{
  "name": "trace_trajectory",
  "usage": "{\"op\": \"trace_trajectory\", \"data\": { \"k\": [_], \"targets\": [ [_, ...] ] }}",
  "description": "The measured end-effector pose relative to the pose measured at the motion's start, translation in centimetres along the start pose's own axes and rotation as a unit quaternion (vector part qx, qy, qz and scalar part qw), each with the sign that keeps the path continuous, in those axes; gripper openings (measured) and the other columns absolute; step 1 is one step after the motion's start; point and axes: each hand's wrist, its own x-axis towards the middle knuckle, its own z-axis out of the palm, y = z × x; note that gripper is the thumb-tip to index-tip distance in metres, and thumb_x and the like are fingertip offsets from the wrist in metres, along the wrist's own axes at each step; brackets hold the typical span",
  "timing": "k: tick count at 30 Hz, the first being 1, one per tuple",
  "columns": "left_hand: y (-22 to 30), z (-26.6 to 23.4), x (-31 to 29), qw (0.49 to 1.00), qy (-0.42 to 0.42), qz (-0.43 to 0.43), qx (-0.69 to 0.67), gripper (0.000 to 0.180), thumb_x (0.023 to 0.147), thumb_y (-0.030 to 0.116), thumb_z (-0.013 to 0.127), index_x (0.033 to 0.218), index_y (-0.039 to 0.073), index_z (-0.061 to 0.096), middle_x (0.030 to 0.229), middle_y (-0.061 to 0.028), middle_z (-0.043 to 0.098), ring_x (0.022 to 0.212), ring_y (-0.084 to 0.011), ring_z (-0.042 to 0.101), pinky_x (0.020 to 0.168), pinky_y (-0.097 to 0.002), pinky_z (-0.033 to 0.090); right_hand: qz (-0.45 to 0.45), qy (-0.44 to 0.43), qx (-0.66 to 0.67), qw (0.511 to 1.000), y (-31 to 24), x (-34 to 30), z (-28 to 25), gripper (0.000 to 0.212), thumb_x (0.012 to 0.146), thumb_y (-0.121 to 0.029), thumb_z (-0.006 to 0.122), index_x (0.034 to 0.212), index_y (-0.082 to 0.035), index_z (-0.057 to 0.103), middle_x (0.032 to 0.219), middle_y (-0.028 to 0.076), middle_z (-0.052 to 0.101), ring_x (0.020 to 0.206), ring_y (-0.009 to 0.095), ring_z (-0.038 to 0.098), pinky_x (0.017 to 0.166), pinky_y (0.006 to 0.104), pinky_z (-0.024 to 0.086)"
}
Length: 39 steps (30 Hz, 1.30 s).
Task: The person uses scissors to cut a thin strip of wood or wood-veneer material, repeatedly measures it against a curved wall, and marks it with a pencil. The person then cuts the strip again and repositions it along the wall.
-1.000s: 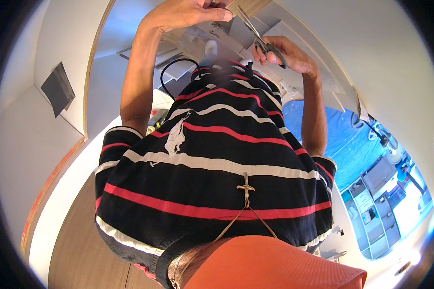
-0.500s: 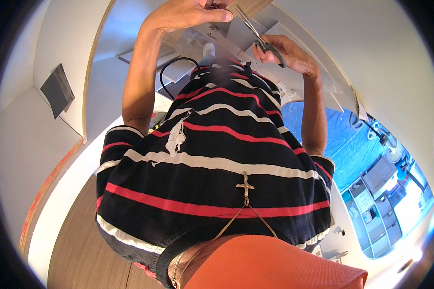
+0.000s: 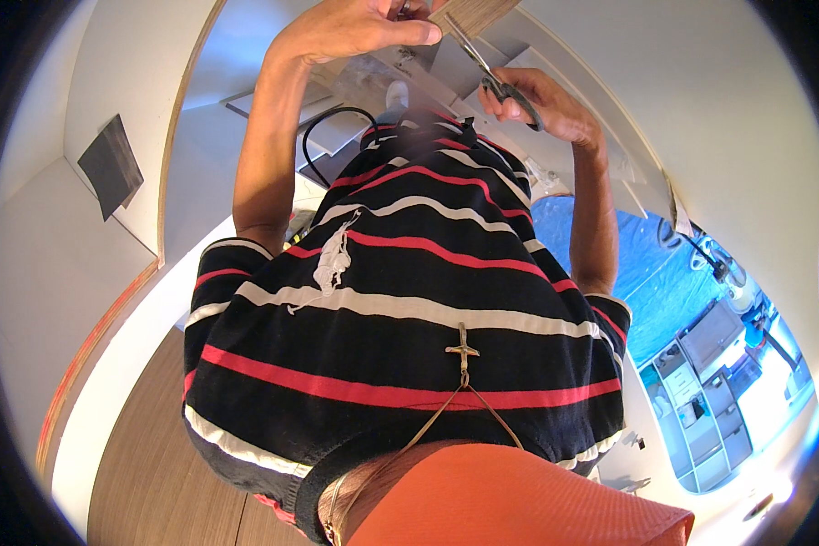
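Observation:
At the top of the view my left hand [image 3: 350, 32] is closed, thumb and fingers pinching a thin wood-grain sheet [image 3: 484, 13], perhaps edging or veneer. The picture's upper rim cuts off part of the sheet and some of my fingers. My right hand [image 3: 555, 102] grips a pair of scissors [image 3: 516, 94] with dark handles, the fingers wrapped about the loops. The metal blades point up and left, and their tips overlap the sheet beside my left thumb. Whether the blades have cut into it I cannot tell.
Pale curved panels [image 3: 109, 73] close in on the left, with a dark rectangular opening or plate [image 3: 111, 168]. A black cable [image 3: 309, 146] loops beside my body. On the right, an opening shows a blue sheet [image 3: 601, 246] and a compartmented shelf unit [image 3: 701, 409].
The scissors and my right hand have shifted very slightly down and right. My left hand keeps its hold on the sheet.

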Motion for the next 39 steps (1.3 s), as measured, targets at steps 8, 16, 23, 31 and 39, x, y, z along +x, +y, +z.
{"op": "trace_trajectory", "data": {
  "k": [8,16,23,31,39],
  "targets": [
    [-0.1,-0.4,0.1,0.999,0.015,-0.025,0.026,0.057,0.093,0.014,0.074,0.142,-0.008,0.053,0.091,0.0023,0.055,0.081,-0.0090,0.051,0.074,-0.0250,0.046,0.016,-0.005,0.008,1.000,-0.2,0.2,-0.5,0.069,0.087,-0.072,0.066,0.097,-0.003,0.065,0.084,0.004,0.062,0.080,0.018,0.055,0.071,0.0378,0.046],
    [0.6,-0.4,0.7,1.000,0.005,-0.024,0.001,0.056,0.094,0.013,0.073,0.142,-0.007,0.053,0.092,0.0020,0.057,0.082,-0.0090,0.052,0.076,-0.0256,0.048,0.038,-0.004,0.014,0.999,-1.0,0.0,-1.1,0.063,0.088,-0.065,0.070,0.099,-0.003,0.067,0.085,0.005,0.065,0.082,0.018,0.057,0.074,0.0376,0.046],
    [1.3,-0.7,0.7,0.999,-0.014,-0.033,-0.013,0.050,0.094,0.011,0.072,0.140,-0.003,0.057,0.097,0.0023,0.057,0.084,-0.0080,0.051,0.075,-0.0251,0.046,0.040,0.003,-0.003,0.999,-1.1,0.1,-1.1,0.063,0.088,-0.064,0.070,0.100,-0.002,0.069,0.087,0.006,0.066,0.082,0.019,0.057,0.075,0.0376,0.047],
    [0.7,-1.2,0.8,1.000,-0.014,-0.007,-0.009,0.052,0.094,0.012,0.073,0.141,-0.003,0.057,0.100,0.0017,0.057,0.089,-0.0086,0.053,0.079,-0.0248,0.047,0.033,0.007,0.027,0.999,-1.0,0.4,-0.9,0.066,0.087,-0.066,0.070,0.101,-0.002,0.071,0.086,0.005,0.067,0.082,0.018,0.057,0.074,0.0365,0.047],
    [0.5,-1.8,0.8,1.000,-0.010,-0.010,-0.028,0.051,0.096,0.012,0.073,0.141,-0.005,0.055,0.103,0.0010,0.057,0.092,-0.0097,0.054,0.083,-0.0261,0.047,0.042,0.014,0.029,0.999,-1.1,0.9,-1.1,0.066,0.086,-0.067,0.072,0.100,-0.003,0.071,0.084,0.003,0.065,0.080,0.016,0.057,0.070,0.0337,0.046]
  ]
}}
